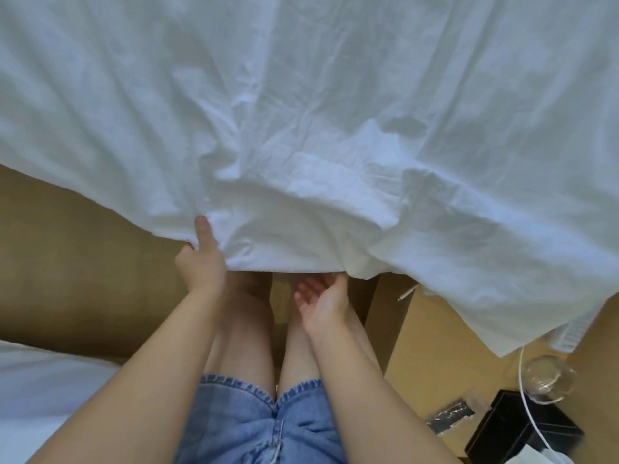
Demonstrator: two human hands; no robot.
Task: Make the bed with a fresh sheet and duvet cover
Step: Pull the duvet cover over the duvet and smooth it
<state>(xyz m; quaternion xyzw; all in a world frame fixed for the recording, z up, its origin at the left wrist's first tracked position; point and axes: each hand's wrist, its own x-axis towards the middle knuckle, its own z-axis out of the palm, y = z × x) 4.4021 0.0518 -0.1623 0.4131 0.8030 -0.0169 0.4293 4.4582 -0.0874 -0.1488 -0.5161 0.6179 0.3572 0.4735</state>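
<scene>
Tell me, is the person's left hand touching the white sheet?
Touching. The head view shows the left hand gripping the near edge of the white sheet, with the thumb lying on top of the cloth and no gap between them.

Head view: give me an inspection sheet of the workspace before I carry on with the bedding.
Surface: hidden under the wrinkled white sheet; bed itself not visible.
Job's things: the white sheet only, its near edge lifted.
Clutter: drinking glass, black box and plastic wrapper at lower right.
Grippers: left hand grips the sheet's edge; right hand open, palm up, at the edge.
Cables: white cable runs past the glass and over the black box.
Surroundings: brown floor; other white bedding at lower left.
</scene>
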